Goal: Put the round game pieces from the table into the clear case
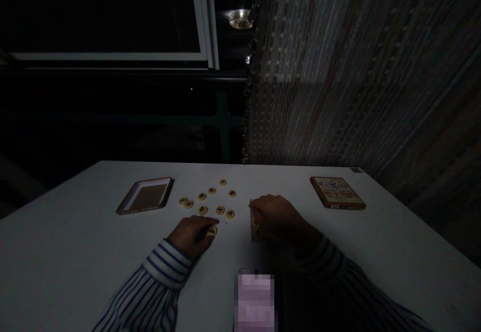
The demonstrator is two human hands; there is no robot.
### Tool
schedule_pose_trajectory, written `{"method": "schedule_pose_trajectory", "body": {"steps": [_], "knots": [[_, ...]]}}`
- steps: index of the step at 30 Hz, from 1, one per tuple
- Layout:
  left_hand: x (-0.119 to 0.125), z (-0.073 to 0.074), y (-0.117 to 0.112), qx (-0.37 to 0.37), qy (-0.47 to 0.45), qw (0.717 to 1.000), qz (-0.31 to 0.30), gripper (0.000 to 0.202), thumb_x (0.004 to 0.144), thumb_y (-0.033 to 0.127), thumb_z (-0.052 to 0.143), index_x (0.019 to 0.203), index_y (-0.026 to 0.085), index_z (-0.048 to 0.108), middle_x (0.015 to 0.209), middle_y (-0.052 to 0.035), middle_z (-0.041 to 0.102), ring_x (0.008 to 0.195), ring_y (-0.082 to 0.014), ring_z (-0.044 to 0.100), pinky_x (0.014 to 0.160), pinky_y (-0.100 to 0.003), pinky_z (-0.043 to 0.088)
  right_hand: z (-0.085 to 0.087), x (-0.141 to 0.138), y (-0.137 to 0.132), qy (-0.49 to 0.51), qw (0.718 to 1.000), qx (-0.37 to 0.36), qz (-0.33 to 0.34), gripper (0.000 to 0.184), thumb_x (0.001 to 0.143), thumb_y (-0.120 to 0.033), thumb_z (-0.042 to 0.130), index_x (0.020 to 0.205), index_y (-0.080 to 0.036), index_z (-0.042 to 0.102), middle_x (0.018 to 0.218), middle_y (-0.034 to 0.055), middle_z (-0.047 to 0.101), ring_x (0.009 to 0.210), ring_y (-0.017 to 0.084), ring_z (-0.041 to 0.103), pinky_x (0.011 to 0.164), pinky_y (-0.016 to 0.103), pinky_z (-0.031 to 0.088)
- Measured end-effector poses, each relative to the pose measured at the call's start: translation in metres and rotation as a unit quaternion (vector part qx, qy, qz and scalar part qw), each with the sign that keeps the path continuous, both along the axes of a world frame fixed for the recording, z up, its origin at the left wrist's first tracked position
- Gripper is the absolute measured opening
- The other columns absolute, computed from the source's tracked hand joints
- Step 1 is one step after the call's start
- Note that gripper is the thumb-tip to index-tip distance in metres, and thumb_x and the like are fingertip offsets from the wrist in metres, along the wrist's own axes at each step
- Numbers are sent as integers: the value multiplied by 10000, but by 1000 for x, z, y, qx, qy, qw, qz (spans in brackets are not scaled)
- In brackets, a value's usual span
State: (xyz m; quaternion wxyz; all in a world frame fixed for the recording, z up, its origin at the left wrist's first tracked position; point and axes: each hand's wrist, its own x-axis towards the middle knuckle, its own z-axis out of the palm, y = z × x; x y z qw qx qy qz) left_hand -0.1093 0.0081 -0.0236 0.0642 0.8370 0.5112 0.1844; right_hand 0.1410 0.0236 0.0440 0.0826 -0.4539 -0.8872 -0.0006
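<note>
My left hand [193, 234] is closed on a round Chinese chess piece [212, 231], pinched between thumb and fingers at the white table's surface. Several more pale wooden chess pieces [220, 210] with dark characters lie scattered just beyond it, two of them touching at the left. My right hand [276, 217] is curled over a small box [256, 238] in which several pieces show below the fingers. The hand hides most of that box, and whether its fingers pinch a piece or the box edge is hidden in shadow.
An open shallow tray [145, 196] lies at the left of the white table [75, 252]. At the right rests a flat printed box [337, 192]. A bead curtain [319, 71] hangs behind the table, beside a dark window. A blurred pinkish patch [256, 302] appears at the near edge.
</note>
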Motion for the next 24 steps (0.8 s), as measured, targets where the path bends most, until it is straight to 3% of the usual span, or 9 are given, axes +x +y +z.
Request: {"method": "schedule_pose_trajectory", "body": {"steps": [24], "knots": [[16, 3, -3, 105, -103, 989, -19, 315, 685, 205, 527, 999, 182, 541, 923, -74, 599, 881, -182, 570, 794, -331, 472, 5, 1, -3, -2, 1000, -6, -4, 287, 855, -284, 314, 951, -192, 568, 899, 56, 614, 844, 167, 529, 739, 287, 330]]}}
